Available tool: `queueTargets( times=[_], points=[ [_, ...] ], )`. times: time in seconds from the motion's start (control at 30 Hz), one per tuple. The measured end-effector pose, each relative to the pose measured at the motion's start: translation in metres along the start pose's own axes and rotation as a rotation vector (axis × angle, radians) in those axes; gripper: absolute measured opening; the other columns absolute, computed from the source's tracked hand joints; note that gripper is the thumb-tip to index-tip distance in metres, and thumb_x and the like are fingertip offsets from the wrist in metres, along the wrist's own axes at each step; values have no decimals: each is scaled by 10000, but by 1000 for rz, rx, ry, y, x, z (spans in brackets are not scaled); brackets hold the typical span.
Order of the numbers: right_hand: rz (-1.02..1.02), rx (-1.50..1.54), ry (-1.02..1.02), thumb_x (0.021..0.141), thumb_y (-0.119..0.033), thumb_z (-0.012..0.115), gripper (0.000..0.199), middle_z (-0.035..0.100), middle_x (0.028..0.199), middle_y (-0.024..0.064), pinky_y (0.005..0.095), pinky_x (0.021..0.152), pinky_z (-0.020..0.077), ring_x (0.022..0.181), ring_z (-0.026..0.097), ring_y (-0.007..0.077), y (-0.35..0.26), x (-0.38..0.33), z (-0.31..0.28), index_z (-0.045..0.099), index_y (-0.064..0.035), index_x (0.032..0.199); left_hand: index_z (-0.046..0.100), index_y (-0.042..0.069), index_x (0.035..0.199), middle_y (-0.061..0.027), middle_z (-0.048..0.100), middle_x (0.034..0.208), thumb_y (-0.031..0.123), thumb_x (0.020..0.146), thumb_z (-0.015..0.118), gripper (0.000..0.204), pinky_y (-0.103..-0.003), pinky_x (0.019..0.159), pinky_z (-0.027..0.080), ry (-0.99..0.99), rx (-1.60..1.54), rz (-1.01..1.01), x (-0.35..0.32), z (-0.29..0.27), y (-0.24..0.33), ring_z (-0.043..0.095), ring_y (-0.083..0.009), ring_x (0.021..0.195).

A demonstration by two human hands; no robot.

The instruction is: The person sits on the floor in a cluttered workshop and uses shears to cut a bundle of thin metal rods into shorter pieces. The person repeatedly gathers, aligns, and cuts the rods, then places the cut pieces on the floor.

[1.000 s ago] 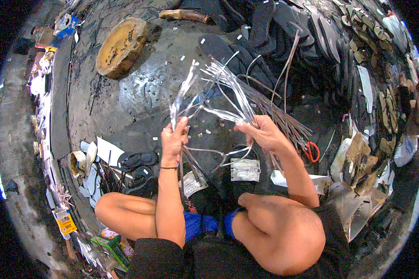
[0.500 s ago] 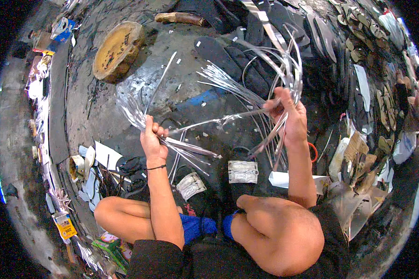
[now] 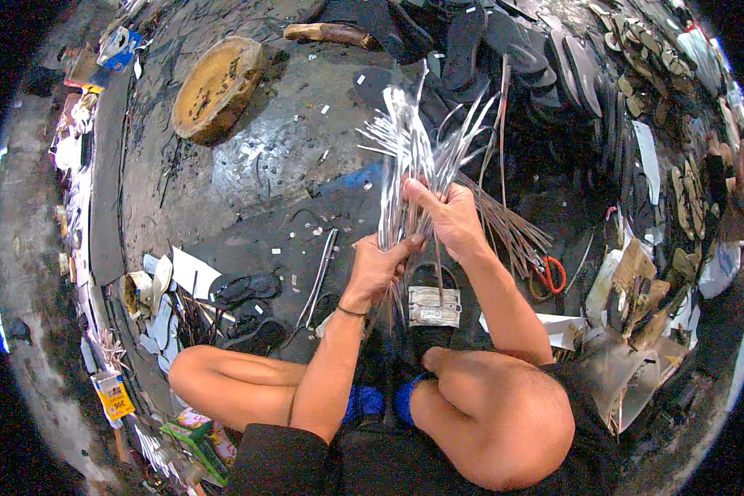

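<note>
In front of my knees my left hand [image 3: 382, 263] is closed round a bundle of thin, shiny silver-grey strips [image 3: 403, 157]. Pressed close beside it, my right hand [image 3: 455, 217] is closed on more of these strips, thumb on top. The strips' ends fan out above both hands, and some hang below the left one. Behind my right hand a further sheaf of loose strips [image 3: 504, 219] lies on the floor. Scissors with red-orange handles [image 3: 551, 275] lie at its near end. Below the hands is a dark sandal with a pale strap [image 3: 435, 307].
A round wooden block [image 3: 217, 91] and a wooden stick [image 3: 331, 34] lie at the far side. Dark soles [image 3: 463, 50] are piled at the back right. Two loose strips [image 3: 318, 277] lie left of my hands. White scraps [image 3: 194, 273] and a white sheet [image 3: 562, 329] lie nearby.
My hands have come together from far apart, bringing their strips side by side. The left hand moved right; the right moved left and a little nearer. The scissors now show more fully.
</note>
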State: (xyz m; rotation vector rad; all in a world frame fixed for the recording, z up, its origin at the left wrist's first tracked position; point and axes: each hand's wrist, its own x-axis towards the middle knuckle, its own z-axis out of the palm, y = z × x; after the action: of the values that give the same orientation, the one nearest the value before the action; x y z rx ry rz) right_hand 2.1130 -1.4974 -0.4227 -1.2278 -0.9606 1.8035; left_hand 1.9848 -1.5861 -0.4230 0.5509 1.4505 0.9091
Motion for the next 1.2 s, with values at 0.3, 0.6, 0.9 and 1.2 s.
queueTargets(
  times=[0.3, 0.6, 0.9, 1.2],
  points=[
    [27, -473, -202, 850, -207, 706, 226, 665, 758, 35, 284, 632, 476, 681, 582, 89, -9, -18, -27, 661, -1, 933, 672, 61, 859, -8, 647, 744, 239, 799, 773, 213, -173, 423, 366, 134, -330, -121, 0, -8, -3, 566, -43, 587],
    [130, -221, -317, 859, -239, 695, 242, 660, 777, 38, 301, 593, 482, 656, 582, 103, 19, -37, -24, 650, -23, 957, 659, 65, 851, 2, 657, 748, 284, 806, 770, 250, -172, 434, 378, 101, -85, -12, 9, -19, 1, 579, -46, 591],
    [163, -677, -51, 887, -198, 636, 168, 600, 745, 52, 314, 584, 491, 627, 599, 172, 13, -48, -125, 609, -37, 930, 576, 98, 873, 64, 490, 675, 237, 902, 631, 152, -179, 387, 295, 261, -366, -99, 2, -113, -7, 415, -13, 522],
    [-193, -1278, 226, 893, -227, 590, 228, 592, 1006, 245, 491, 765, 474, 906, 590, 431, 10, -80, -156, 622, -3, 918, 537, 111, 979, 62, 436, 694, 252, 951, 552, 144, -188, 391, 274, 445, -571, 223, -31, -189, 43, 376, -32, 538]
  ],
)
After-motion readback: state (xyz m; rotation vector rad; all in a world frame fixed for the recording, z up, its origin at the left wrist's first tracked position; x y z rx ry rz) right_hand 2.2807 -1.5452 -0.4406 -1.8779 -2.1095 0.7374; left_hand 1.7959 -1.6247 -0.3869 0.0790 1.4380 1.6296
